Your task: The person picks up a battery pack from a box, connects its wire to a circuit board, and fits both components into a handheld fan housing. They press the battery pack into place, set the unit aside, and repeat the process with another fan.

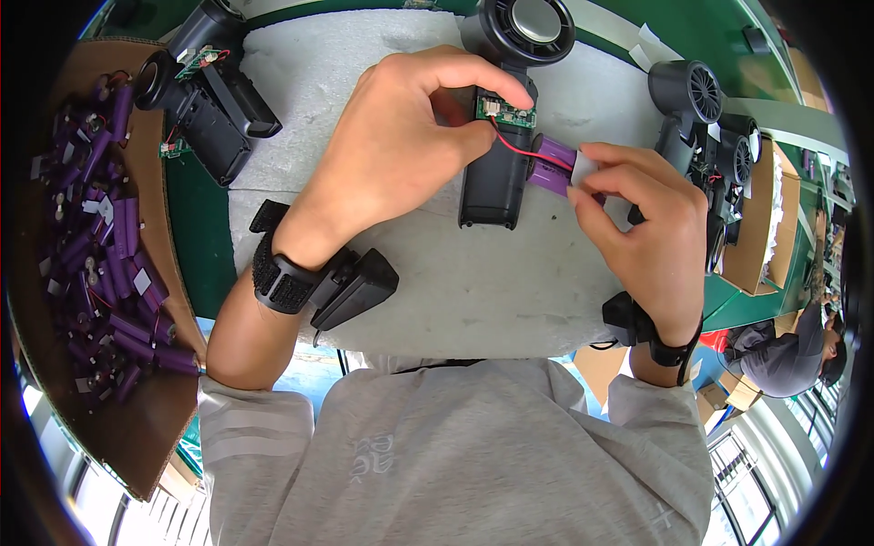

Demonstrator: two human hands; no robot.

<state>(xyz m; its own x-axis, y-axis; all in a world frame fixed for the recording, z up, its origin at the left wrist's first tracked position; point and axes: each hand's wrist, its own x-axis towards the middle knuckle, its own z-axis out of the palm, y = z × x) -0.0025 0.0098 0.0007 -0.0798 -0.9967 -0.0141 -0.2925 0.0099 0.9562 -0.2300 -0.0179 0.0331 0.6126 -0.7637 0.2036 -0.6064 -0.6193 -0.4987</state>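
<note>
A black handheld fan (490,187) lies on the white foam mat, its round head pointing away from me. Near the top of its handle sits a small green circuit board (519,116). My left hand (391,136) grips the fan there, thumb and index finger closed around the board. To the right, my right hand (648,205) pinches a purple cylindrical battery (549,176) by its outer end, near a white patch. Red wire (514,148) runs from the board to the battery. The battery's inner end lies beside the handle; whether they touch, I cannot tell.
At left, a cardboard box (155,382) holds many purple batteries. Opened fan bodies (205,123) lie at the far left of the foam mat (428,291). More black fans (687,96) stand at the right, before another cardboard box (760,227). A person (792,355) is in the background.
</note>
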